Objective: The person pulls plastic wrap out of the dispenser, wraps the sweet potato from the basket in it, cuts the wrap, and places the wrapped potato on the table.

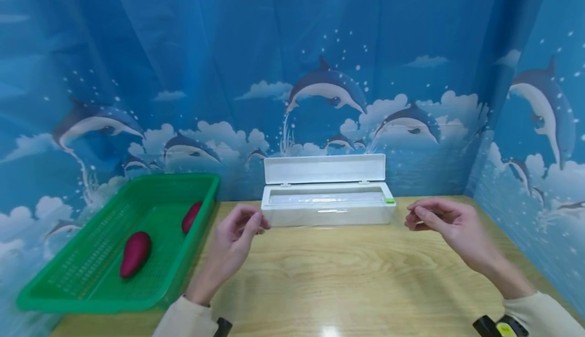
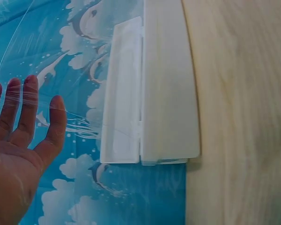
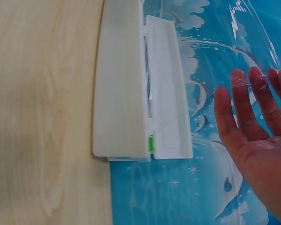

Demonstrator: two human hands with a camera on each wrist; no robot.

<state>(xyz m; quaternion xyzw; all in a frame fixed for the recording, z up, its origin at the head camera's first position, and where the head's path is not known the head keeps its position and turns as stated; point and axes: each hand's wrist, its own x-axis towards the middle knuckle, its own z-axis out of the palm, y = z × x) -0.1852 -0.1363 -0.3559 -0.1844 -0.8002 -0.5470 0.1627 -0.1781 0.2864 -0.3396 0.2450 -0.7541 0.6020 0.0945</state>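
Observation:
A white cling film dispenser box stands at the back of the table with its lid raised. Clear cling film stretches from the box toward both hands; in the right wrist view, too, the film shows as shiny creases. My left hand pinches the film between thumb and fingers, just off the box's left front corner. Off the right end, my right hand pinches the film's other side. In the head view the film between the hands is barely visible.
A green plastic basket sits to the left, holding a dark red sweet-potato-shaped piece and another by its right wall. A green slider is on the box's right end. Dolphin-print curtains hang behind and at the right.

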